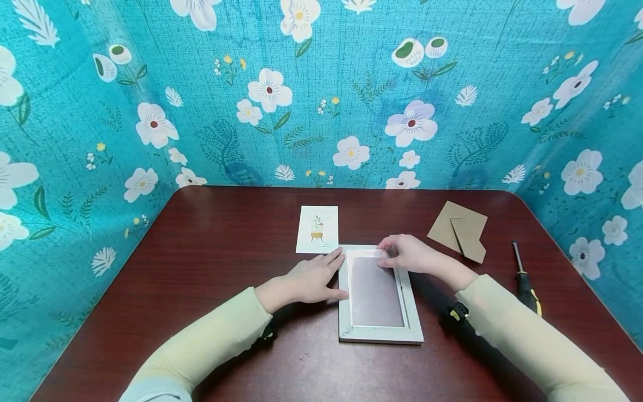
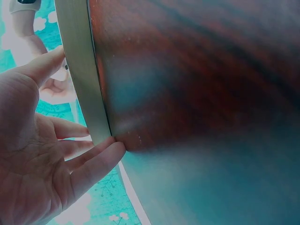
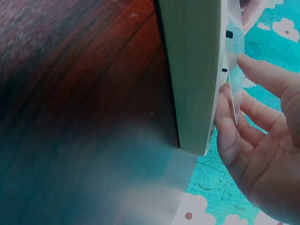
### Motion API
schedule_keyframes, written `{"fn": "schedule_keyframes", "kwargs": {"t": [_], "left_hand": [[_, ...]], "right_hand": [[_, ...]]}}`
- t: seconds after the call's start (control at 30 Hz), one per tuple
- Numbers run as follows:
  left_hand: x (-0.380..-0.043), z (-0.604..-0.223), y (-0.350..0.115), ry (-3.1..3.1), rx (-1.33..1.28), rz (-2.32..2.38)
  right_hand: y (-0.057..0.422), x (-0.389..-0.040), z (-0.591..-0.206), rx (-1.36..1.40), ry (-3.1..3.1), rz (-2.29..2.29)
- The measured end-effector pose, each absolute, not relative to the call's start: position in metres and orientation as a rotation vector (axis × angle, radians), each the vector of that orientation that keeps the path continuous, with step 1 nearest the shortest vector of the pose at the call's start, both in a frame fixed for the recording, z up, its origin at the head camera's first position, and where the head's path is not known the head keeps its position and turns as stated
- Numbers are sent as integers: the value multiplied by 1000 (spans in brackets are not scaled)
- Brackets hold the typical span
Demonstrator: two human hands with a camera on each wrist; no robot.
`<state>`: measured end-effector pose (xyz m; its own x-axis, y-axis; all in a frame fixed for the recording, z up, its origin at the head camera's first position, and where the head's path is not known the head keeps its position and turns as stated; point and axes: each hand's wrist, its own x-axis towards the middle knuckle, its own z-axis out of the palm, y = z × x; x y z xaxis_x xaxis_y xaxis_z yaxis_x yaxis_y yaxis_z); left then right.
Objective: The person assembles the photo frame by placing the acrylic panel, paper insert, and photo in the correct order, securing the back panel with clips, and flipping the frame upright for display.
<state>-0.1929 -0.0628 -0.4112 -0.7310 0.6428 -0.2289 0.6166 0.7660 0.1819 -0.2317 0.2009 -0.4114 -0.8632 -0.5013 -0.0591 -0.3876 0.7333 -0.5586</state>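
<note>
A white picture frame (image 1: 343,324) lies back side up on the table. Inside its opening is a clear sheet (image 1: 377,296). My right hand (image 1: 412,255) is at the frame's far end and pinches that sheet between thumb and fingers. In the right wrist view, the clear sheet (image 3: 236,93) stands tilted out of the frame at this end. With fingers spread and fairly straight, my left hand (image 1: 308,279) touches the frame's left side. The left wrist view shows the left fingers (image 2: 96,164) against the outer edge of the frame (image 2: 82,61).
Behind the frame's left corner lies a card (image 1: 317,223) with a potted plant picture. A brown backing board (image 1: 464,223) with a stand leg lies at the back right. Farther right is a black and yellow screwdriver (image 1: 525,287). A floral curtain (image 1: 311,111) surrounds the table (image 1: 226,234).
</note>
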Motion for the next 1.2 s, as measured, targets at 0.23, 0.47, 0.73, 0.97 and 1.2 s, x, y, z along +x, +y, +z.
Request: {"fn": "schedule_keyframes", "kwargs": {"t": [0.23,0.47,0.73,0.97,1.2], "left_hand": [[-193,-411,-63,2687,981,148],[-192,-411,-63,2683,978,151],[-192,-412,-63,2683,975,135],[-193,-412,-64,2673,987,156],[-195,-413,-65,2661,1015,166]], "right_hand": [[197,-227,-411,-681,2835,-712],[195,-225,-412,-668,2865,-684],[193,-224,-412,-649,2899,-646],[191,-221,-413,-683,2967,-547],[188,-216,-410,-707,3021,-429]]}}
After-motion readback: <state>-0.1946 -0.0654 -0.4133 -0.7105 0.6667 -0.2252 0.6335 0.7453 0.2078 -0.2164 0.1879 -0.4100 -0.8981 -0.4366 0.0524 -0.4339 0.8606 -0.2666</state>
